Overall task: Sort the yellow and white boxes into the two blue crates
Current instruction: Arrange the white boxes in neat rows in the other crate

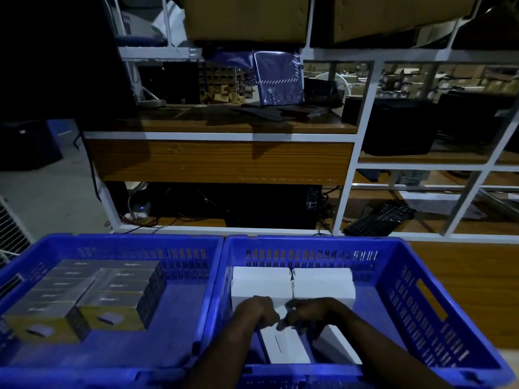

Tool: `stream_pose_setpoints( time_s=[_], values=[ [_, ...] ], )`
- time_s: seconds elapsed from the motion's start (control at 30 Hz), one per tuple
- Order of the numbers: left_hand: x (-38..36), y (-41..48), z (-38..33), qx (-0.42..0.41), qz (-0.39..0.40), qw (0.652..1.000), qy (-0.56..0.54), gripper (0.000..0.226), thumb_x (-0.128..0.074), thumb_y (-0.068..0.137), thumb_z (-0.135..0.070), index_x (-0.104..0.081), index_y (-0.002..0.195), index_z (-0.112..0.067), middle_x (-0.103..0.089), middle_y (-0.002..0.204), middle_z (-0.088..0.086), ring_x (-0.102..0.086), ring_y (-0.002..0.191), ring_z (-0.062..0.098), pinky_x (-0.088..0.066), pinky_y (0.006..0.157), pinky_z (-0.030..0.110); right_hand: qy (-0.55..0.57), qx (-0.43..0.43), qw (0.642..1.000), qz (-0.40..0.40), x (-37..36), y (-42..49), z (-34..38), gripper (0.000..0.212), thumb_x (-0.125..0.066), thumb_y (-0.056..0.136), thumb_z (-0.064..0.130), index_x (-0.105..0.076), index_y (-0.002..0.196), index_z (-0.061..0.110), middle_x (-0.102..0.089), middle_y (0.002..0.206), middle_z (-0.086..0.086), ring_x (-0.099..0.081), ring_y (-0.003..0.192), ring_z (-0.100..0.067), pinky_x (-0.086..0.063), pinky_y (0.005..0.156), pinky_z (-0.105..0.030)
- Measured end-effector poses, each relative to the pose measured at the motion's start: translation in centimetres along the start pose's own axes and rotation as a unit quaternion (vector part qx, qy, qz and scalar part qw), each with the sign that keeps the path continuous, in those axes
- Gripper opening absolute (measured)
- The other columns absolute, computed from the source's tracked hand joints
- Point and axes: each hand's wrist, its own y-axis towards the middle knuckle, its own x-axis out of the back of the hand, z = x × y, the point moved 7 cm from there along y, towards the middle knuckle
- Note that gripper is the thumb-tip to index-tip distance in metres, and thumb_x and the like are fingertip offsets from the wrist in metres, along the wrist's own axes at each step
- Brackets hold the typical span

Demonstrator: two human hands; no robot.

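Inspecting the right blue crate (415, 313), we find the left hand (259, 310) and right hand (310, 311) close together inside it. Both grip the top of one white box (285, 348).

"Could you read anything from where you stood?"

"Nothing. The yellow boxes (92, 290) in the left crate (112, 242) each carried a short white word on top, but it was too blurred to make out. On the white boxes (323, 282) I could read no lettering either."
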Motion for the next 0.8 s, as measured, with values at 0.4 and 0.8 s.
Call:
stream_pose_setpoints(
  time_s=[0.4, 0.8],
  values=[
    [2.6, 0.4, -1.2, -0.081, -0.157, 0.977, -0.115, 0.040, -0.062, 0.076, -0.044, -0.064, 0.070, -0.004, -0.068, 0.078, 0.011, -0.067, 0.078, 0.027, -0.055, 0.067, 0.035, 0.074, 0.067, 0.989, -0.113, 3.3, -0.8, -0.5, 0.056, -0.077, 0.079, 0.027, -0.052, 0.128, 0.018, -0.062, 0.107, -0.003, -0.063, 0.081, -0.015, -0.056, 0.066, -0.027],
    [5.4, -1.5, -1.1, -0.163, -0.289, 0.911, -0.243, 0.059, -0.065, 0.086, -0.046, -0.047, 0.139, -0.026, -0.040, 0.144, 0.008, -0.051, 0.125, 0.023, -0.046, 0.099, 0.031, 0.201, 0.211, 0.935, -0.204, 5.6, -2.8, 1.3, 0.045, -0.059, 0.088, 0.053, -0.055, 0.122, 0.023, -0.061, 0.098, -0.011, -0.058, 0.079, -0.017, -0.050, 0.067, -0.026]
  ],
)
